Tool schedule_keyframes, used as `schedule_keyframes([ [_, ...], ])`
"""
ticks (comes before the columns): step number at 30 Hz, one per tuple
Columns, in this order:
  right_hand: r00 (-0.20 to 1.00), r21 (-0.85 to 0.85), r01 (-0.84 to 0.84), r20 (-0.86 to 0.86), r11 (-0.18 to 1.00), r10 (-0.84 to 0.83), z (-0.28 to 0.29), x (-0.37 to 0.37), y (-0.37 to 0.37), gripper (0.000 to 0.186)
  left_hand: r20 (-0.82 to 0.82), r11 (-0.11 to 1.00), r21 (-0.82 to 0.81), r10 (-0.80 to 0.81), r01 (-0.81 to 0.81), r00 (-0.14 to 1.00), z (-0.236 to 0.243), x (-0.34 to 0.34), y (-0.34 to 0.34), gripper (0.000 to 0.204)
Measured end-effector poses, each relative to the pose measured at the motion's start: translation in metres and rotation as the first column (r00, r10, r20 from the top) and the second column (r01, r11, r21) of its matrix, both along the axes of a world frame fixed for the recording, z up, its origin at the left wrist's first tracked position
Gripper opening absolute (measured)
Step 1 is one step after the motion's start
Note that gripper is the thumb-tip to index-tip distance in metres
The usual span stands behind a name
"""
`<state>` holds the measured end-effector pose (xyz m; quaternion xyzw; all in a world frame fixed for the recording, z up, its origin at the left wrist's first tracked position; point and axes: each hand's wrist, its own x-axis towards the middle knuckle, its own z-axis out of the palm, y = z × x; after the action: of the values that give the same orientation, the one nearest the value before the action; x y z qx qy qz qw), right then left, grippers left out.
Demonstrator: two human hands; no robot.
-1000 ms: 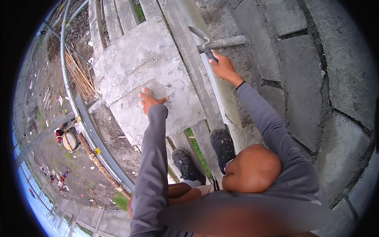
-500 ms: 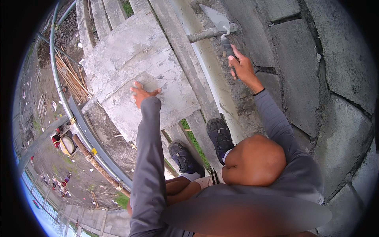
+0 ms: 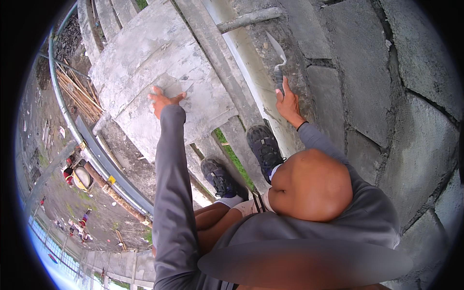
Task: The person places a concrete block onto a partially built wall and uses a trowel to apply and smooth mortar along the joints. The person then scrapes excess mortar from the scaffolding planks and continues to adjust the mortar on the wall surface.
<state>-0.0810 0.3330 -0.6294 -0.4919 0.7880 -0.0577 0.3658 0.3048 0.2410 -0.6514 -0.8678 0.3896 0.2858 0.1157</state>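
My right hand (image 3: pixel 289 103) is closed round the dark handle of a pointed trowel (image 3: pixel 278 53). The blade is turned edge-on and points away from me, over the strip between a pale beam (image 3: pixel 246 60) and the grey block wall (image 3: pixel 340 63). Fingers spread, my left hand (image 3: pixel 164 101) rests on a mortar-smeared board (image 3: pixel 145 53). A thin patch of wet-looking mortar (image 3: pixel 170 86) lies just beyond its fingertips.
Planks (image 3: pixel 234 140) with gaps showing grass lie under my shoes (image 3: pixel 265 151). A round pole (image 3: pixel 249 19) juts toward the wall. At left a curved metal rail (image 3: pixel 67 104) borders a drop to the ground, where bamboo poles (image 3: pixel 77 92) and people are visible far below.
The trowel has turned from showing its flat face to edge-on and come nearer to me with my right hand. My left hand stays spread on the board. The whole view has shifted slightly.
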Motion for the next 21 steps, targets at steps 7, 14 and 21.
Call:
schedule_keyframes([
  [7, 0.999, -0.253, 0.014, -0.031, 0.967, -0.022, 0.004, -0.042, 0.067, 0.057, 0.038, 0.999, 0.031, -0.046, 0.045, 0.998, -0.005, 0.002, 0.000, 0.129],
  [14, 0.997, -0.173, 0.035, 0.069, 0.984, -0.024, 0.002, -0.013, 0.137, 0.058, -0.002, 0.999, -0.009, -0.036, 0.036, 0.999, -0.003, 0.006, -0.001, 0.132],
  [21, 0.992, -0.279, 0.129, 0.018, 0.952, -0.129, -0.008, -0.048, 0.128, 0.059, -0.076, 0.990, 0.104, -0.085, 0.093, 0.994, -0.009, 0.020, 0.001, 0.130],
])
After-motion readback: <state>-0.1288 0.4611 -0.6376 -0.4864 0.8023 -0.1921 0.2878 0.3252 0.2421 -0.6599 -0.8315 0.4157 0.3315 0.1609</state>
